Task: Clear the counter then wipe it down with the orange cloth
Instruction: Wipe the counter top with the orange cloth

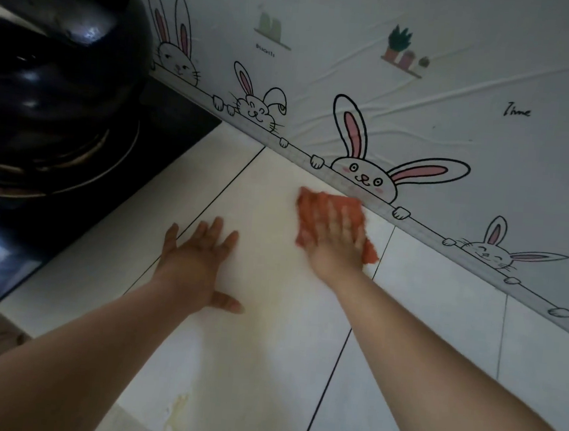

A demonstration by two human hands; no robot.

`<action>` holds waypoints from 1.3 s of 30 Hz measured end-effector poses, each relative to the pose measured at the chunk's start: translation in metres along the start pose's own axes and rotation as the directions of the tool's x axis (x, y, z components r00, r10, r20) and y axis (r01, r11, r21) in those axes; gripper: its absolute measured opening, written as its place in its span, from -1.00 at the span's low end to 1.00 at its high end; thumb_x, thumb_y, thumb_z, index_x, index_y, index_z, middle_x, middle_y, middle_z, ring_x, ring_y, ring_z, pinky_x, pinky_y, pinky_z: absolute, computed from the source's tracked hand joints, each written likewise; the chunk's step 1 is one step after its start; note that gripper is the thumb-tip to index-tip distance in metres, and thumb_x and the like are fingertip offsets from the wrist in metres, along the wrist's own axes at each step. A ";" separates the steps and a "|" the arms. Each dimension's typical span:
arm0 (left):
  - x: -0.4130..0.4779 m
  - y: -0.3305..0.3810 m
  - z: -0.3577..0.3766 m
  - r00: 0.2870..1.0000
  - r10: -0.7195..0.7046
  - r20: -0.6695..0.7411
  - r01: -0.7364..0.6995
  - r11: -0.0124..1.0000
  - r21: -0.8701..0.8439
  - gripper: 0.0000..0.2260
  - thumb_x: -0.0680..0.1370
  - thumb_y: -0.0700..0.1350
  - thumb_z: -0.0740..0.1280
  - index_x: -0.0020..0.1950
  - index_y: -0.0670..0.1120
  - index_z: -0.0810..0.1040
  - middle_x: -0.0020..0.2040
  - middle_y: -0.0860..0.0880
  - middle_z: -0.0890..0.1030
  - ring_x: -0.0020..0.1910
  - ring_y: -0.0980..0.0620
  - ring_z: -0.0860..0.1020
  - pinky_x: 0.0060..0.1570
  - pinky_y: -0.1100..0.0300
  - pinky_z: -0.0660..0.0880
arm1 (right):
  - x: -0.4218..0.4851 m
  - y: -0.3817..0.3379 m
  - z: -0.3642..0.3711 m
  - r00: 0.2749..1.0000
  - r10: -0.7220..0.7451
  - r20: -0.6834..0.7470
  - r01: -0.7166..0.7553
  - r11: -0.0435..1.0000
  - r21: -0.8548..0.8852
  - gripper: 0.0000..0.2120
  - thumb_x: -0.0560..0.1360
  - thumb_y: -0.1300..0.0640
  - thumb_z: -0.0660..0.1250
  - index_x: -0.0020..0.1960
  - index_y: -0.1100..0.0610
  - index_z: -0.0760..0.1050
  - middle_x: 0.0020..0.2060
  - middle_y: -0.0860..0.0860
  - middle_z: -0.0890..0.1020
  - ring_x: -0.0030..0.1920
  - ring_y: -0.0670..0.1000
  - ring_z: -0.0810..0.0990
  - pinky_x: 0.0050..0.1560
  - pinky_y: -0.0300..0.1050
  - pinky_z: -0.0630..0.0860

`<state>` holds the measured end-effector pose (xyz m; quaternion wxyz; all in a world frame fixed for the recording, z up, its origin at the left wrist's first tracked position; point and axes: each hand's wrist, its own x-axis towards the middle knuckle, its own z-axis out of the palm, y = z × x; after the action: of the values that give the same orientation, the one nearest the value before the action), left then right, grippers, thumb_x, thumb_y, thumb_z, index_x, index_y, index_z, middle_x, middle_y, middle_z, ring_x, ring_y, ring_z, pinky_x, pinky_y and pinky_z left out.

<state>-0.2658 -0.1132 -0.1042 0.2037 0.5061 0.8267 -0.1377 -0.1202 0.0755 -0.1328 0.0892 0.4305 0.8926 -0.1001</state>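
The orange cloth (pixel 314 214) lies flat on the white tiled counter (pixel 421 330), close to the back wall. My right hand (pixel 337 244) presses down on the cloth with fingers spread, and the hand looks blurred. My left hand (pixel 200 259) rests palm down on the bare counter to the left of the cloth, fingers apart, holding nothing. About a hand's width of counter separates the two hands.
A black wok (pixel 48 67) sits on a dark stove top (pixel 166 129) at the left. The back wall (pixel 426 73) carries rabbit stickers along the counter line. A yellowish stain (pixel 178 409) marks the counter near the front edge.
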 end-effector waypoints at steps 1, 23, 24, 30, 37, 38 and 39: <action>0.000 0.000 0.000 1.000 0.002 0.004 -0.002 1.000 0.002 0.14 0.17 0.58 0.17 0.52 0.12 -0.32 0.54 -0.02 -0.32 0.54 -0.02 -0.19 0.43 -0.24 -0.25 | -0.014 -0.013 0.008 0.995 -0.102 -0.014 0.101 0.994 -0.031 -0.45 0.60 -0.20 -0.09 0.53 -0.17 -0.19 0.56 -0.07 -0.19 0.54 0.05 -0.25 0.44 0.15 -0.31; 0.001 -0.002 0.005 0.999 0.005 -0.052 -0.009 0.998 -0.063 0.12 0.21 0.53 0.23 0.50 0.12 -0.34 0.54 0.00 -0.35 0.53 -0.01 -0.25 0.38 -0.19 -0.38 | 0.066 -0.091 -0.005 0.818 -0.571 0.067 0.574 0.816 -0.066 -0.52 0.62 -0.19 -0.15 0.51 -0.26 -0.13 0.55 -0.19 -0.12 0.53 -0.04 -0.21 0.45 0.06 -0.24; 0.000 -0.002 0.005 0.999 0.007 -0.053 -0.010 0.997 -0.071 0.12 0.21 0.53 0.24 0.51 0.13 -0.33 0.53 0.00 -0.35 0.53 0.00 -0.25 0.37 -0.18 -0.39 | 0.080 -0.090 -0.013 0.844 -0.532 0.066 0.536 0.841 -0.074 -0.52 0.62 -0.19 -0.15 0.52 -0.24 -0.15 0.55 -0.18 -0.13 0.53 -0.02 -0.21 0.46 0.06 -0.21; 0.001 -0.002 0.007 0.998 -0.008 -0.059 0.003 0.996 -0.090 0.12 0.20 0.52 0.27 0.51 0.16 -0.32 0.53 0.04 -0.36 0.53 0.03 -0.27 0.35 -0.17 -0.42 | 0.110 -0.111 -0.033 0.936 -0.342 0.083 0.345 0.938 -0.023 -0.49 0.62 -0.18 -0.15 0.52 -0.20 -0.22 0.54 -0.14 -0.22 0.53 -0.01 -0.27 0.49 0.12 -0.21; 0.004 -0.003 0.010 0.998 -0.029 -0.048 0.025 0.996 -0.082 0.12 0.17 0.54 0.26 0.49 0.19 -0.33 0.53 0.05 -0.35 0.53 0.03 -0.26 0.34 -0.18 -0.42 | 0.067 -0.079 -0.023 0.889 -0.439 0.129 0.451 0.889 -0.085 -0.50 0.62 -0.20 -0.17 0.50 -0.24 -0.27 0.53 -0.16 -0.24 0.52 -0.01 -0.31 0.48 0.10 -0.28; 0.004 -0.002 0.010 0.999 -0.031 -0.044 0.028 0.996 -0.080 0.12 0.17 0.54 0.26 0.49 0.19 -0.33 0.53 0.05 -0.35 0.53 0.03 -0.26 0.34 -0.18 -0.42 | 0.056 -0.071 -0.020 0.889 -0.441 0.121 0.452 0.887 -0.094 -0.50 0.62 -0.20 -0.16 0.50 -0.25 -0.26 0.53 -0.18 -0.24 0.52 -0.02 -0.30 0.48 0.09 -0.28; 0.004 -0.002 0.009 0.999 -0.032 -0.037 0.029 0.997 -0.078 0.13 0.17 0.54 0.26 0.49 0.19 -0.33 0.53 0.06 -0.35 0.53 0.03 -0.26 0.35 -0.18 -0.41 | 0.046 -0.063 -0.016 0.891 -0.440 0.109 0.450 0.889 -0.090 -0.51 0.61 -0.21 -0.16 0.50 -0.27 -0.23 0.53 -0.18 -0.23 0.52 -0.03 -0.29 0.48 0.07 -0.28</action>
<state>-0.2679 -0.1151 -0.1146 0.2050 0.4876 0.8429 -0.0989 -0.1987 0.0760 -0.1222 0.1263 0.2041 0.9670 -0.0858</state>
